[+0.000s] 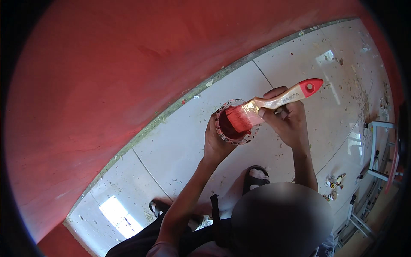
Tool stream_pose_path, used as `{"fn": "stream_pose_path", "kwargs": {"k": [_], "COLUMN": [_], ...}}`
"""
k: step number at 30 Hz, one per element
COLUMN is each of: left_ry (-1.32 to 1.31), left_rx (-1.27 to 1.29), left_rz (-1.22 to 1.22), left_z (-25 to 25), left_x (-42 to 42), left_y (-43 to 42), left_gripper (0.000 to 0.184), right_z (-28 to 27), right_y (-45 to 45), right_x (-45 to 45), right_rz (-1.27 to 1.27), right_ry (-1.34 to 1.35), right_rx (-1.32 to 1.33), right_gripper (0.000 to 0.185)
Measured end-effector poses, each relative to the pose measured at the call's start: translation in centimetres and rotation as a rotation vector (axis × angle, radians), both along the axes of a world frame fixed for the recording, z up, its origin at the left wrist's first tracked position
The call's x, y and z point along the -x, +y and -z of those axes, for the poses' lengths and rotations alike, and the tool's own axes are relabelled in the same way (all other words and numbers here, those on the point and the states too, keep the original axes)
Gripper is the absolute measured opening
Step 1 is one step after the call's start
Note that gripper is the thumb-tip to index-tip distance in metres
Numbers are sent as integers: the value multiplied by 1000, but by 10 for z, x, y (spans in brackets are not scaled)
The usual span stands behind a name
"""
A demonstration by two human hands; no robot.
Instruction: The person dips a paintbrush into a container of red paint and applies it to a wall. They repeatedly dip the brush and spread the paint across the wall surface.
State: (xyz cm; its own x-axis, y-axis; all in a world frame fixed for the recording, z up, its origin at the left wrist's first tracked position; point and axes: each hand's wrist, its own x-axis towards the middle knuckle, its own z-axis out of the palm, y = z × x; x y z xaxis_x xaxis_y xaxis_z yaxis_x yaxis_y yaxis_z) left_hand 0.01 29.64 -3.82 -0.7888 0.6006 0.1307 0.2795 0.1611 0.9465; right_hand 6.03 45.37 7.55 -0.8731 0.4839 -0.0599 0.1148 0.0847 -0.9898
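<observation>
Head view, left to right: a red-painted wall slopes across the upper left, its foot meeting a white tiled floor along a rough, paint-flecked edge. A dark left sandal shows on the tiles, close to a bright patch of reflected light. Above the floor, the left hand has its grip wrapped around the side of a printed paint cup, mouth facing the camera, with dark red paint inside. Red-coated bristles of a flat paintbrush lie across that mouth; its wooden handle, marked "HAMZA" and red-tipped, slants up to the right. Below stands the right sandal. The right hand pinches the brush near its ferrule, grip closed between thumb and fingers. Farther right are scattered debris and a grey metal frame.
</observation>
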Motion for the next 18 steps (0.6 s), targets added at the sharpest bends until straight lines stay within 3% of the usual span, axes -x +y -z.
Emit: {"fn": "stream_pose_path", "kwargs": {"k": [2,5,8,10,13,18], "left_ry": [41,24,-168,-197,-195,-169], "left_rx": [65,8,-105,-29,40,67], "left_rz": [10,-11,-52,-94,-186,-167], "left_z": [-1,8,-1,8,5,-6], "left_x": [0,0,1,7,10,9], "left_y": [1,2,8,1,-7,-14], "left_gripper": [74,70,62,57,48,57], "right_z": [8,39,62,83,97,140], "right_y": [1,5,9,10,17,51], "right_x": [-2,-7,-12,-15,-9,32], "right_rz": [73,260,248,251,358,731], "right_ry": [-79,-44,27,97,207,344], "right_rx": [61,520,926,1206,1189,952], "right_gripper": [25,24,25,23,25,30]}}
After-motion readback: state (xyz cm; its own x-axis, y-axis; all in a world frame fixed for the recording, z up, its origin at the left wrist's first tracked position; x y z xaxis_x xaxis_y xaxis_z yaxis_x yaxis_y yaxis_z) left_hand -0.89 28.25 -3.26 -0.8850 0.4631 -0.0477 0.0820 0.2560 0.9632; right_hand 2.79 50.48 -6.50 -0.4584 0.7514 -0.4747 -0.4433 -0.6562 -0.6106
